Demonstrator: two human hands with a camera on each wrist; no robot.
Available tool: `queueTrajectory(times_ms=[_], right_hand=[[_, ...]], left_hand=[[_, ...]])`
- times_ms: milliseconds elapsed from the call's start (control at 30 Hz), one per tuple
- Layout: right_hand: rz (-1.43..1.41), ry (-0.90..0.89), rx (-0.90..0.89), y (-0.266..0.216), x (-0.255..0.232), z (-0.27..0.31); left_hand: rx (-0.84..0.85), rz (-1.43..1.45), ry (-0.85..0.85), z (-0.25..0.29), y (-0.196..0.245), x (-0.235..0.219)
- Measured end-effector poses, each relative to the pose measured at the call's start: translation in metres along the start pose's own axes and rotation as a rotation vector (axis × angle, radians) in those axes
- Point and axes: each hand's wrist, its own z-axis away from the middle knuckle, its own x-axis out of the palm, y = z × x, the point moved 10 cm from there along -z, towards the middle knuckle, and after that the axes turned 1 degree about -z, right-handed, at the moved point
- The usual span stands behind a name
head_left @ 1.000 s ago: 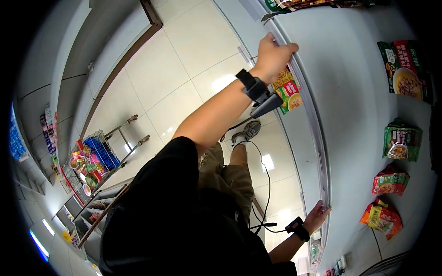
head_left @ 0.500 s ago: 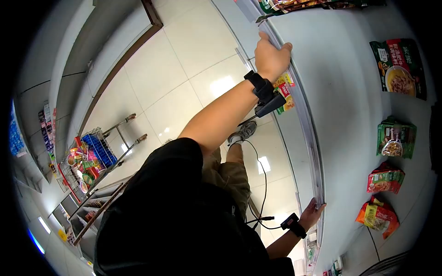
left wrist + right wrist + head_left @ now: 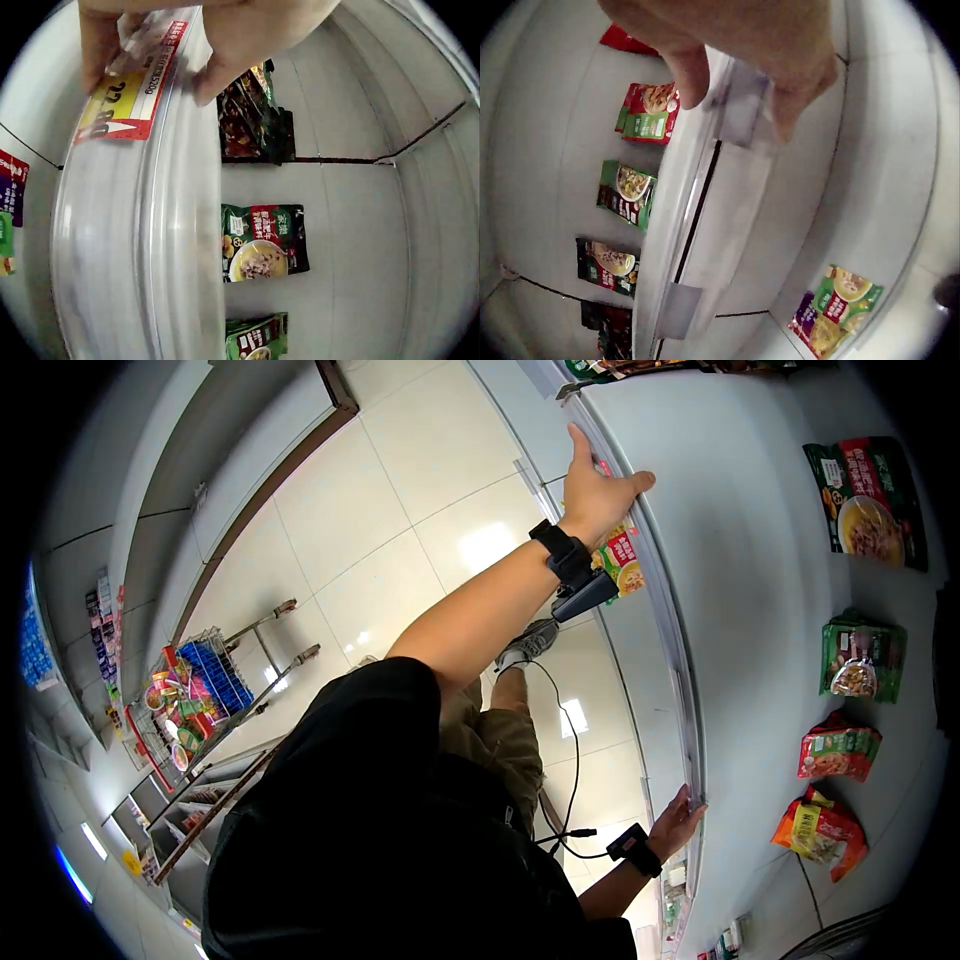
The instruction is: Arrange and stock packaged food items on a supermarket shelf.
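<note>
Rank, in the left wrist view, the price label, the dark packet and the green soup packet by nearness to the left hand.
1. Price label: on the shelf edge, under the left hand fingers.
2. Dark packet: just beyond the hand, on the shelf.
3. Green soup packet: farther along the shelf.

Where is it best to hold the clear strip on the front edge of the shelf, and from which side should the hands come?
Probably grip the clear strip near both ends, from the aisle side. It is long, thin and runs along the shelf edge; the left hand and right hand already touch it there, fingers over the lip.
</note>
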Motion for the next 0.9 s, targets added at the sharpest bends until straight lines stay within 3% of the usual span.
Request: queueTrajectory(times_ms=[267,333,467,500,600,700,800,867,900], right_hand=[[-0.012,0.041,-0.108,-0.003,-0.008,0.003],[-0.179,-0.125,0.035,0.012,-0.009,-0.006],[-0.248,-0.047,-0.001,0.010,0.004,0.006],[-0.237,-0.156,-0.023,0.006,0.017,0.007],[-0.256,-0.033,-0.012,0.009,0.007,0.003],[-0.172,-0.050,-0.030,0.002,0.011,0.004],[-0.110,-0.020,-0.052,-0.004,0.013,0.008],[0.181,-0.094,-0.103,-0.007,0.017,0.003],[-0.022,0.012,-0.028,0.001,0.011,0.002]], left_hand=[[-0.061,-0.095,-0.123,0.024,-0.008,0.019],[-0.118,-0.131,-0.170,0.033,-0.013,0.026],[-0.118,-0.006,-0.139,0.037,-0.013,0.030],[-0.110,-0.023,-0.113,0.037,-0.012,0.029],[-0.089,-0.111,-0.094,0.036,-0.006,0.028],[-0.118,-0.098,-0.062,0.038,-0.008,0.028],[-0.002,-0.129,-0.032,0.038,0.000,0.027],[-0.121,-0.170,-0.066,0.039,-0.007,0.029],[-0.059,-0.120,-0.064,0.036,-0.009,0.029]])
